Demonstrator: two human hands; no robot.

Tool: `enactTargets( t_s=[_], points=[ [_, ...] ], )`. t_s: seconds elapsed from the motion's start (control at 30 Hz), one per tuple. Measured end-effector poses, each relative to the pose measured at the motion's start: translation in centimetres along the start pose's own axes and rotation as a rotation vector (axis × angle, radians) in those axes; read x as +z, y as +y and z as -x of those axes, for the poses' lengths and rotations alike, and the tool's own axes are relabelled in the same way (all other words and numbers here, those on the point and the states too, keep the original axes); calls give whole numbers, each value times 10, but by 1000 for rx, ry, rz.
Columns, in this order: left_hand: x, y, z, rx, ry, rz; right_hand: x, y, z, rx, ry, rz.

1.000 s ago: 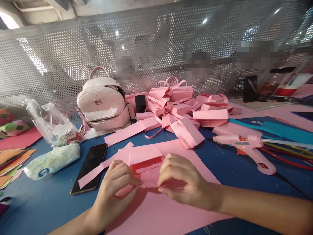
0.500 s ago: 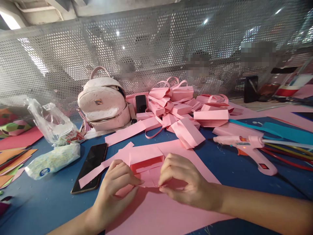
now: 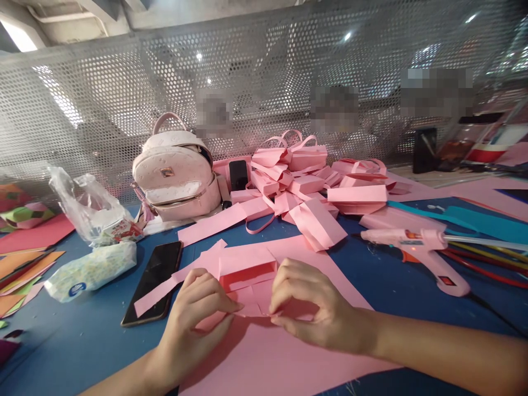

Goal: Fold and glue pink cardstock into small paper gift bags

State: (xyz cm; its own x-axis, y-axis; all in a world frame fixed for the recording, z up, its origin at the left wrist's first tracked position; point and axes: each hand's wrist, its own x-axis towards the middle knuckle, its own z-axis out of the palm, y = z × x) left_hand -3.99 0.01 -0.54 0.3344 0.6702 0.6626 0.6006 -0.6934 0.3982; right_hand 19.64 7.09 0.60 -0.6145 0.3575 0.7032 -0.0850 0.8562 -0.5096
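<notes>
A small folded pink paper box (image 3: 247, 275) lies with its open end toward me on a large pink sheet (image 3: 264, 357). My left hand (image 3: 202, 313) pinches the left part of its near edge between thumb and fingers. On the right part of that edge, my right hand (image 3: 309, 308) is closed in a similar pinch. The fingertips of both hands are a short way apart. Beyond the box rises a heap of folded pink paper boxes (image 3: 305, 181), some with strip handles.
Left of my hands are a black phone (image 3: 154, 280) partly under a pink strip, a tissue pack (image 3: 93, 272) and a plastic bag (image 3: 91, 209). A pale backpack (image 3: 177, 176) stands behind. At right lies a pink glue gun (image 3: 424, 253) with a cord, near coloured strips.
Both hands keep their pinch on the box edge. The whole view has shifted very slightly; nothing else has visibly moved.
</notes>
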Motion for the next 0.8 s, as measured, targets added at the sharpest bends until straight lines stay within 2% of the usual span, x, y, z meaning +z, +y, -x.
enactTargets(
  t_s=[0.8],
  points=[
    [-1, 1, -3, 15, 23, 21, -2, 0, 0, 12, -35, -61]
  ],
)
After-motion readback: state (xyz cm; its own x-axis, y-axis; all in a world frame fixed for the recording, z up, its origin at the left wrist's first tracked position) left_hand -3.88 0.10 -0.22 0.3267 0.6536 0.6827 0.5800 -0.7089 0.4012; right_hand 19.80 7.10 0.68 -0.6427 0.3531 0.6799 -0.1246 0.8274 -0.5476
